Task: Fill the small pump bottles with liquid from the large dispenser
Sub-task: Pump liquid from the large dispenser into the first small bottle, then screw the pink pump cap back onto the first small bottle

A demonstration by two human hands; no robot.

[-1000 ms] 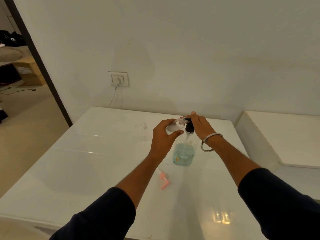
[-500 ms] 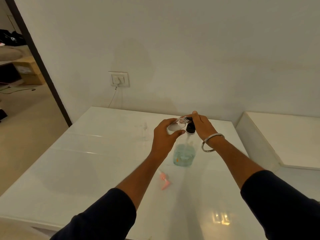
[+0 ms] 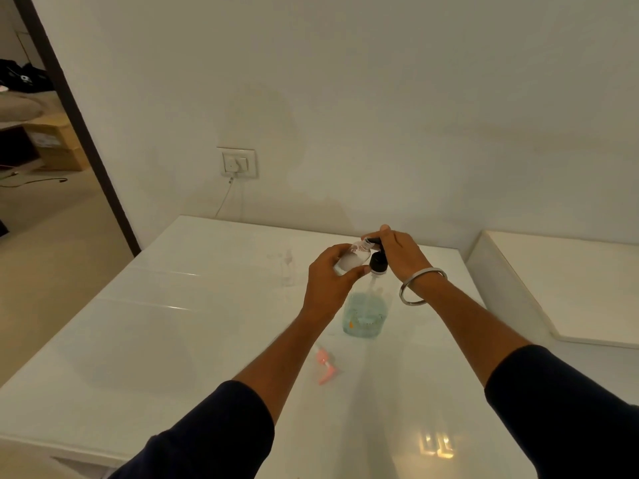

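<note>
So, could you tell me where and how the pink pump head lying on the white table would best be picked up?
Probably by its stubby pink body, pinched from above across its narrow sides. The pink pump head lies flat on the glossy white table, apart from the large clear dispenser with blue liquid, nearest the left forearm. Its thin tube end looks too slight for a secure hold.

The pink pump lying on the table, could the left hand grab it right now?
Probably not yet. The left hand is busy holding the small bottle up at the big dispenser's spout. The pink pump lies uncovered beside that forearm, so a freed hand could likely reach it.
</note>
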